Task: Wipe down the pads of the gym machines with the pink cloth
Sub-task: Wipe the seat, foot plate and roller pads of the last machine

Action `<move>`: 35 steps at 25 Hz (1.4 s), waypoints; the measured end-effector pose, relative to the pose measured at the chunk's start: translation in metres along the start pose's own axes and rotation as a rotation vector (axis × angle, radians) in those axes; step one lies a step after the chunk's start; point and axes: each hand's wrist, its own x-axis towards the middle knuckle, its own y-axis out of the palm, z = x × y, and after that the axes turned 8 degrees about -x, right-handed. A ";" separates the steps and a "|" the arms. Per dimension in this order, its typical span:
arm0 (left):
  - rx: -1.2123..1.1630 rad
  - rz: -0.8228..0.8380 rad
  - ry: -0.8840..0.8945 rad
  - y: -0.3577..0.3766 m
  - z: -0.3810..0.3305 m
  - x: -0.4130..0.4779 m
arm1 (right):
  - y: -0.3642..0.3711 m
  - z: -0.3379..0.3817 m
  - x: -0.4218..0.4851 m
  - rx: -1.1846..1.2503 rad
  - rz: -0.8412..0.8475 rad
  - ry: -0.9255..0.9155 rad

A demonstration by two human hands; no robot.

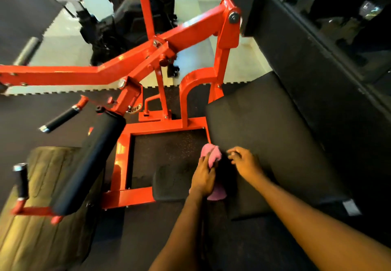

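A large black back pad (pixel 273 143) slopes up on the right of the red machine frame (pixel 148 59). A smaller black seat pad (pixel 171 184) lies below it at centre. My left hand (pixel 203 177) grips the pink cloth (pixel 212 156) at the lower left corner of the back pad, with more cloth hanging out under the palm. Just to the right, my right hand (pixel 245 161) rests on the back pad with its fingers bent, holding nothing.
A black roller pad (pixel 93 165) angles down at left, beside two black handles (pixel 61 119) (pixel 21 180). A worn olive pad (pixel 31 217) fills the lower left. Dark rubber flooring surrounds the frame base; a black wall and mirror rise at right.
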 end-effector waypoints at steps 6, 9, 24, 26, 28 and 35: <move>0.126 0.099 0.104 -0.054 -0.064 -0.068 | -0.031 0.091 -0.101 0.480 0.314 0.018; 0.044 0.118 0.265 -0.100 -0.097 -0.097 | -0.030 0.112 -0.123 0.337 0.234 -0.158; 0.489 0.231 0.178 -0.310 -0.094 -0.140 | 0.007 0.218 -0.155 0.121 -0.068 -0.316; 0.484 0.153 0.246 -0.313 -0.086 -0.141 | 0.031 0.205 -0.158 0.050 -0.245 -0.179; 0.500 0.066 0.314 -0.312 -0.077 -0.141 | 0.050 0.194 -0.162 0.006 -0.371 -0.063; 0.359 -0.010 0.174 -0.268 -0.008 -0.126 | 0.089 0.147 -0.176 0.009 -0.432 0.088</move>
